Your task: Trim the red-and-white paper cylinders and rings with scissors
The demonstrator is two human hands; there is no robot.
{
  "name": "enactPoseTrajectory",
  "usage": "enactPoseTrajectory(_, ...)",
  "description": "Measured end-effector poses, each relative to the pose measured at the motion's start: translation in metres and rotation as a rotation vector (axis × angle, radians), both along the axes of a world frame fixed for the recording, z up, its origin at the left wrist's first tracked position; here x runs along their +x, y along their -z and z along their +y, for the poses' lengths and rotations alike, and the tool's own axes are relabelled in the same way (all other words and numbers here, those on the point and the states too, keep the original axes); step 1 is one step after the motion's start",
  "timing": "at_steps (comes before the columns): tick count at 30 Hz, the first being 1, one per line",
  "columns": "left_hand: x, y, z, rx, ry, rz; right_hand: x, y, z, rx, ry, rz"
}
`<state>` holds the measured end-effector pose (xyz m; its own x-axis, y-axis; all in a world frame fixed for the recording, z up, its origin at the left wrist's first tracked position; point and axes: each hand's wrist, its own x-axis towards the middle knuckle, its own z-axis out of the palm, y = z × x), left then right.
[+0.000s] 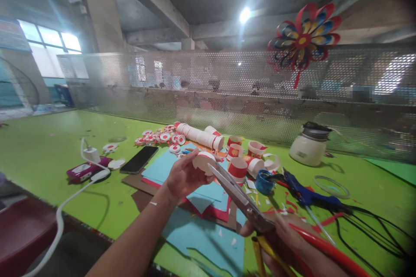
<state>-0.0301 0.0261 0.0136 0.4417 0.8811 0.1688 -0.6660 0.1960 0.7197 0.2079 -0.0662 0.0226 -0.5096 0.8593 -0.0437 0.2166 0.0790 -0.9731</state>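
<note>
Held up over the paper stack, a round white paper cup bottom [203, 163] with a bit of red on its edge sits in the fingers of my left hand [180, 178]. My right hand [287, 240] grips a pair of scissors [238, 194] with red and yellow handles. Their long blades point up and left, the tips at the cup bottom's right edge; whether they touch it I cannot tell. Below lie sheets of light blue paper [182, 227]. Cut red and white paper cups [237, 169] stand just behind.
A blue glue gun [302, 192] with black cables lies right, near a blue tape roll [264, 182]. A white jug [308, 145] stands behind. Left are a phone [139, 159] and a purple power strip [82, 172]. A paper flower [303, 40] hangs on the perforated metal screen [201, 82].
</note>
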Motion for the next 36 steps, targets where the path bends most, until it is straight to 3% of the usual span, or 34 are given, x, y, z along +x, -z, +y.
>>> enactPoseTrajectory(3, -0.002, 0.003, 0.002, -0.021, -0.017, 0.002, 0.001, -0.011, -0.001, -0.167, -0.057, 0.051)
enactPoseTrajectory(9, -0.002, 0.005, 0.002, -0.054, -0.068, 0.028, 0.001, -0.025, -0.003, -0.173, -0.092, 0.036)
enactPoseTrajectory(17, 0.0, 0.002, -0.003, -0.048, -0.043, 0.034, 0.003, -0.022, 0.0, -0.088, -0.075, -0.017)
enactPoseTrajectory(28, 0.0, 0.006, -0.002, -0.009, -0.008, -0.006, 0.009, 0.006, 0.008, -0.209, -0.058, 0.041)
enactPoseTrajectory(36, 0.001, 0.007, -0.001, 0.028, 0.02, -0.01, 0.006, -0.01, -0.001, -0.176, 0.0, -0.007)
